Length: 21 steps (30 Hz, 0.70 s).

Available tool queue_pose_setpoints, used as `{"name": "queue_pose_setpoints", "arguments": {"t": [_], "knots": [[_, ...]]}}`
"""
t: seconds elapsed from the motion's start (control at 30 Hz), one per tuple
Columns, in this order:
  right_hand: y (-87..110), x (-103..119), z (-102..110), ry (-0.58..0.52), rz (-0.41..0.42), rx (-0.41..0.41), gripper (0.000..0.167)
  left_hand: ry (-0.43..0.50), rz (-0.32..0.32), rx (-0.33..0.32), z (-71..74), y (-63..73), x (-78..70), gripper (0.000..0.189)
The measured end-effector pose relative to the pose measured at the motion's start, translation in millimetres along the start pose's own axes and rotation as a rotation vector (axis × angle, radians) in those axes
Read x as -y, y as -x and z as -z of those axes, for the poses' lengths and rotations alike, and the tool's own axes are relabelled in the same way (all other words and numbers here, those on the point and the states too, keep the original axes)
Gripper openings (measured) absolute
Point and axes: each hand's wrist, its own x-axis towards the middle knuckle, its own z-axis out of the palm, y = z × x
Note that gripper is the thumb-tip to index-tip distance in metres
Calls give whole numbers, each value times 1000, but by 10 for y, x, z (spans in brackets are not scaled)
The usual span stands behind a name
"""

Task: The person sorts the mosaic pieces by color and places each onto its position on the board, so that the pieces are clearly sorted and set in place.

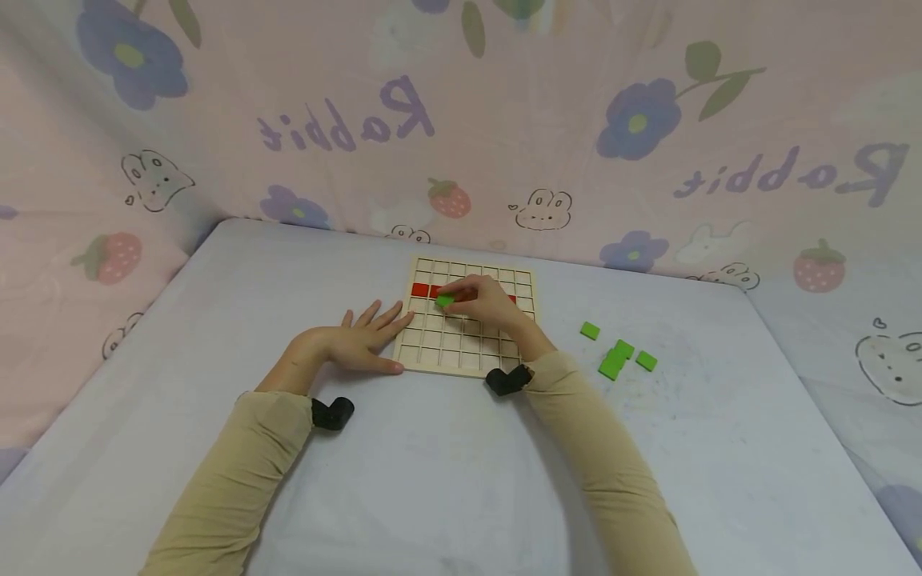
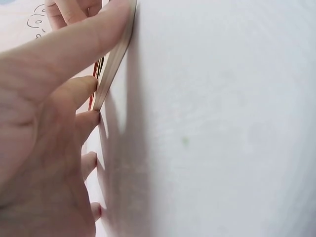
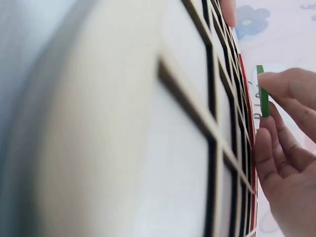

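A wooden grid board (image 1: 439,356) with square cells lies on the table. My right hand (image 1: 491,304) is over its upper middle, pinching a small green square tile (image 1: 444,302) between thumb and fingers. In the right wrist view this green tile (image 3: 264,96) is held on edge, just above the grid. Red tiles (image 1: 420,290) sit in a row across the board, partly hidden behind the right hand. Spread out at the board's left side, my left hand (image 1: 353,346) touches its edge with fingertips and thumb; the left wrist view shows the thumb (image 2: 111,24) against the rim.
To the right of the board lie several loose green tiles, one (image 1: 590,330) nearer the board and another (image 1: 647,361) farther right; two (image 1: 613,366) overlap or adjoin. A white cloth (image 1: 432,480) covers the table. A patterned curtain (image 1: 490,144) hangs behind.
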Motion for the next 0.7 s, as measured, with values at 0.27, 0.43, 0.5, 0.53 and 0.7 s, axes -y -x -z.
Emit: {"name": "queue_pose_setpoints", "arguments": {"t": [0.27, 0.43, 0.5, 0.53, 0.7], "knots": [[-69, 52, -98, -1, 23, 19, 29, 34, -1, 18, 17, 8, -5, 92], [-91, 78, -158, 11, 17, 17, 29, 33, -9, 20, 15, 7, -5, 91], [-96, 92, -180, 24, 14, 13, 29, 34, -8, 21, 18, 11, -8, 91], [-99, 98, -192, 30, 9, 10, 28, 35, -9, 22, 19, 13, -11, 91], [-114, 140, -239, 54, 1, 4, 27, 36, -14, 24, 27, 29, -23, 91]]}}
